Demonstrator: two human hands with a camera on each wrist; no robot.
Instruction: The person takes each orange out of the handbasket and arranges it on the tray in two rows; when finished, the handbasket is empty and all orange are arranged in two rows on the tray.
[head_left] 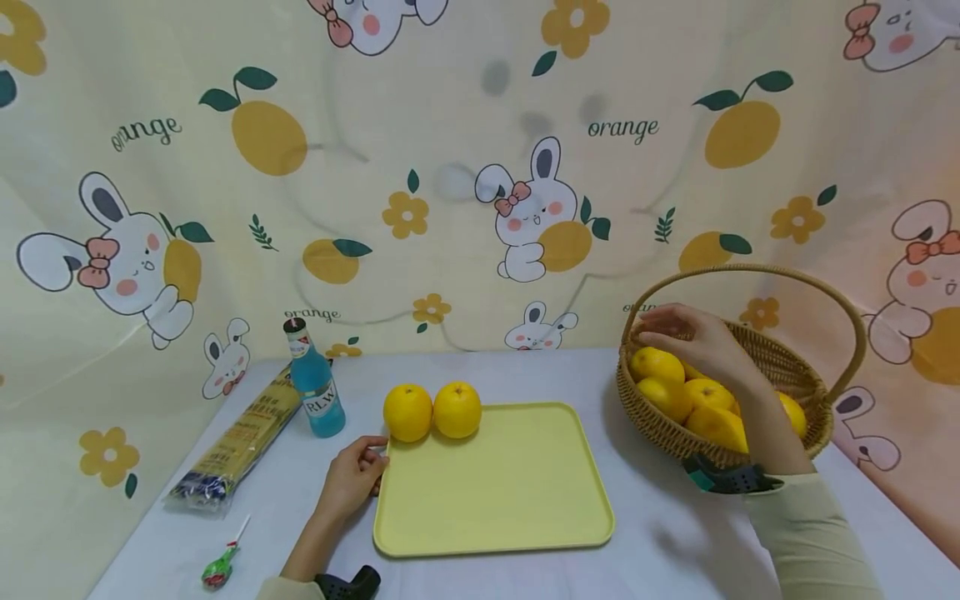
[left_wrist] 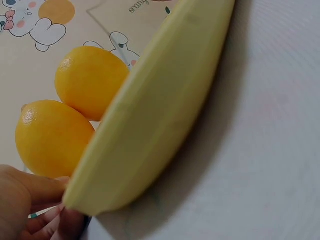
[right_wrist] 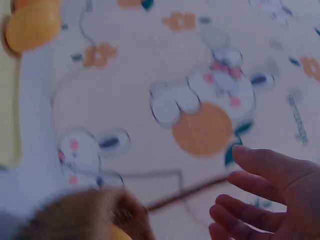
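At the left rim of a pale yellow tray [head_left: 495,492], my left hand [head_left: 351,479] pinches the edge between thumb and fingers; the left wrist view shows this hand [left_wrist: 30,200] at the near end of the tray [left_wrist: 155,110]. Two round orange-yellow fruits [head_left: 408,413] sit side by side in the tray's far left corner. Over a wicker basket [head_left: 652,417] on the right, my right hand [head_left: 697,337] reaches in above several yellow fruits [head_left: 708,393]. Its fingers are loosely extended with nothing between them, as the right wrist view of the hand [right_wrist: 270,195] shows.
A bottle of blue drink [head_left: 318,387] stands left of the tray. Beside it lies a long plastic-wrapped packet [head_left: 240,442]. A wrapped lollipop [head_left: 219,568] rests near the front left. The basket's tall handle [head_left: 750,268] arches over the right hand. A patterned curtain [head_left: 465,167] hangs behind the table.
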